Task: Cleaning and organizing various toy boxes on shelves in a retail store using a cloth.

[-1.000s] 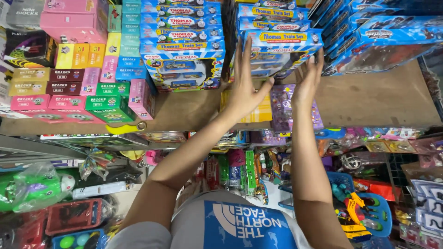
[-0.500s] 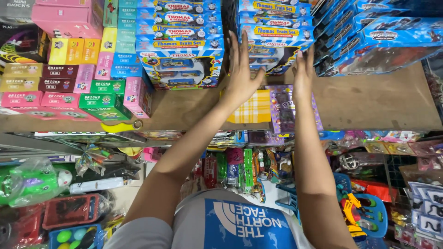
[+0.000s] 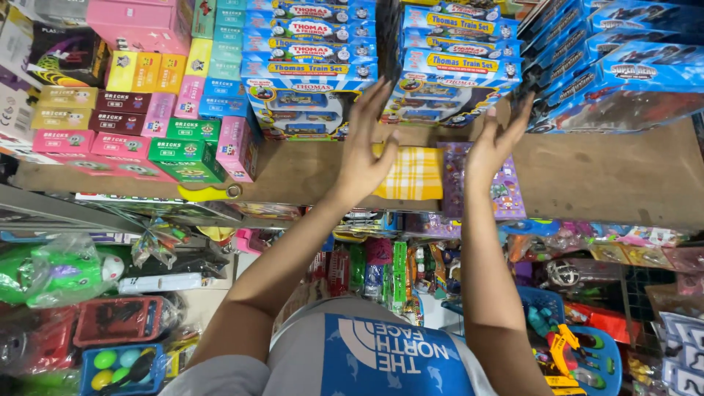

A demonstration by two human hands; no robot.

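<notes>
Both my arms reach up toward a wooden shelf [image 3: 587, 176]. My left hand [image 3: 369, 143] is raised with spread fingers, empty, just below a stack of blue toy train boxes [image 3: 458, 77]. My right hand [image 3: 495, 143] is likewise spread and empty, beside the same stack's lower right corner. Between and behind the two hands a yellow checked package [image 3: 418, 172] and a purple package [image 3: 506, 187] lie on the shelf. Neither hand touches a box.
A second stack of blue train boxes [image 3: 308, 73] stands left of the hands. Small brick boxes in pink, green and yellow [image 3: 169, 125] fill the shelf's left. Blue car boxes [image 3: 623, 66] lean at right. Hanging toys and bins [image 3: 110, 323] crowd below.
Both hands have drawn back and down from the blue train boxes they were pressing on. The fingers have come apart and the boxes stay on the shelf.
</notes>
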